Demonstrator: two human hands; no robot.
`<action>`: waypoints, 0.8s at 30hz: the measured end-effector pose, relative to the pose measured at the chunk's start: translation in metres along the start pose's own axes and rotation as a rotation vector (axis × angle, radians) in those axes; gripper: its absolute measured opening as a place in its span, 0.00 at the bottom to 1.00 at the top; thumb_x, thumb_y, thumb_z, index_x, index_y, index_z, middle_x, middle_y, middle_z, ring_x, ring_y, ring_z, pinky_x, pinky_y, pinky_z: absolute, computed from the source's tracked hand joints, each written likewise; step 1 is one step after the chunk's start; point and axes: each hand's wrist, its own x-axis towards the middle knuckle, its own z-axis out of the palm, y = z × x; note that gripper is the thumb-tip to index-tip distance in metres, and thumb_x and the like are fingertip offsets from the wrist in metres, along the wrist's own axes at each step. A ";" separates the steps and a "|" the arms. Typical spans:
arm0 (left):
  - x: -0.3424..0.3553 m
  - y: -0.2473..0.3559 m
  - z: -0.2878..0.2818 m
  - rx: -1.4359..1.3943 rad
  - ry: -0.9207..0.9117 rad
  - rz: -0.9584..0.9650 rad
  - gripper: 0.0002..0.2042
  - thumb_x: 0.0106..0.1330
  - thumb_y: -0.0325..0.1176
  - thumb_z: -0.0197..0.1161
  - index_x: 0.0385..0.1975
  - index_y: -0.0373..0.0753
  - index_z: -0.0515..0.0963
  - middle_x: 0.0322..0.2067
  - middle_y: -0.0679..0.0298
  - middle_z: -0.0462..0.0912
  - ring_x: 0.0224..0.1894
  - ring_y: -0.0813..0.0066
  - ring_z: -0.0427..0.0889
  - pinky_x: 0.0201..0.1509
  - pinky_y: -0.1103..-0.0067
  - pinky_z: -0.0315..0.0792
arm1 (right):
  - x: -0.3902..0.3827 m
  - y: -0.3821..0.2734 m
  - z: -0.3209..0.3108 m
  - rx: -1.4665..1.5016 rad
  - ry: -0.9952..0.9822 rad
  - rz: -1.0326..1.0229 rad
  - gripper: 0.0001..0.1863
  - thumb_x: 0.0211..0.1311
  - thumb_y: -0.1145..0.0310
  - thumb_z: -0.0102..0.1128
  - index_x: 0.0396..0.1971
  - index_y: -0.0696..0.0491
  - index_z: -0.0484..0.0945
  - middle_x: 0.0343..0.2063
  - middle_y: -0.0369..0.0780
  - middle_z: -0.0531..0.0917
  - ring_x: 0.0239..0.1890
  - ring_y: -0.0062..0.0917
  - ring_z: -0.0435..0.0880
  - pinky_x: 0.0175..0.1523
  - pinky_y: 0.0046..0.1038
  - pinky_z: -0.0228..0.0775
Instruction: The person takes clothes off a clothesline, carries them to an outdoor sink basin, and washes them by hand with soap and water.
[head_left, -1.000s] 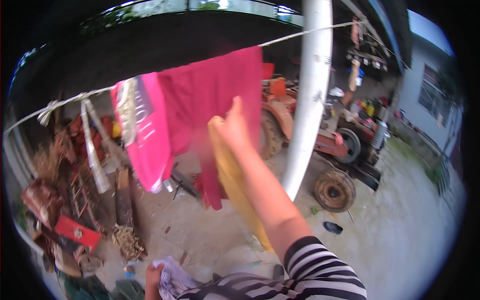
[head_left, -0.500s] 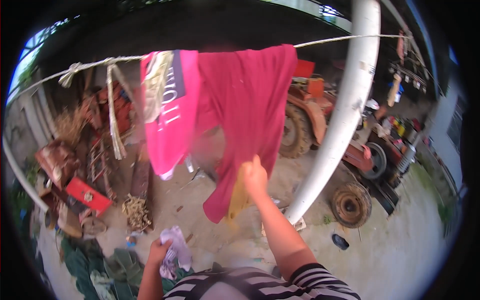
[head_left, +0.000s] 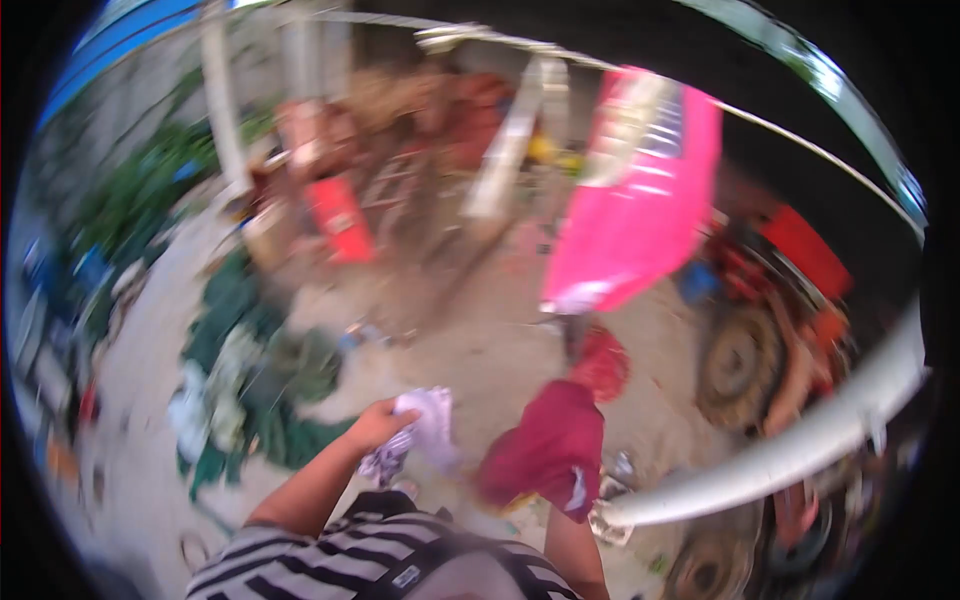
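Dark-red cloth garment point(head_left: 555, 435) is off the pale twisted rope point(head_left: 520, 43), bunched at the right forearm point(head_left: 575, 550), that hidden hand's grip impossible to tell, while the left hand point(head_left: 377, 424) pinches a pale-lilac cloth point(head_left: 432, 425) and a bright-pink printed sheet point(head_left: 645, 215) is left hanging.

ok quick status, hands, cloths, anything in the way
Left hand closed on lilac cloth. Right forearm reaches maroon cloth, its hand hidden there. White post close on the right, possible snag.
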 end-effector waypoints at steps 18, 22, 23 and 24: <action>-0.307 -0.178 -0.142 0.473 0.707 -0.244 0.21 0.57 0.49 0.62 0.37 0.35 0.79 0.34 0.46 0.81 0.36 0.48 0.80 0.43 0.63 0.72 | -0.206 0.041 0.121 -0.145 -0.734 0.427 0.23 0.61 0.56 0.50 0.47 0.60 0.75 0.38 0.53 0.80 0.42 0.46 0.79 0.45 0.41 0.72; -0.427 -0.230 -0.178 0.109 0.881 -0.364 0.19 0.59 0.45 0.64 0.40 0.35 0.80 0.34 0.53 0.84 0.36 0.62 0.83 0.42 0.68 0.75 | -0.294 0.026 0.195 -0.198 -0.916 0.419 0.24 0.61 0.55 0.50 0.47 0.59 0.75 0.39 0.52 0.80 0.43 0.46 0.79 0.46 0.41 0.71; -0.457 -0.234 -0.185 0.068 0.937 -0.401 0.17 0.59 0.42 0.65 0.39 0.35 0.80 0.33 0.55 0.84 0.35 0.68 0.83 0.41 0.71 0.75 | -0.316 0.023 0.215 -0.202 -0.959 0.412 0.24 0.61 0.55 0.50 0.47 0.59 0.75 0.39 0.52 0.80 0.43 0.46 0.79 0.46 0.41 0.71; -0.489 -0.251 -0.190 -0.004 1.033 -0.375 0.16 0.59 0.42 0.65 0.39 0.34 0.80 0.32 0.56 0.84 0.34 0.69 0.82 0.41 0.72 0.75 | -0.341 0.019 0.238 -0.202 -1.016 0.418 0.24 0.61 0.55 0.50 0.47 0.59 0.75 0.39 0.52 0.80 0.43 0.45 0.79 0.46 0.41 0.71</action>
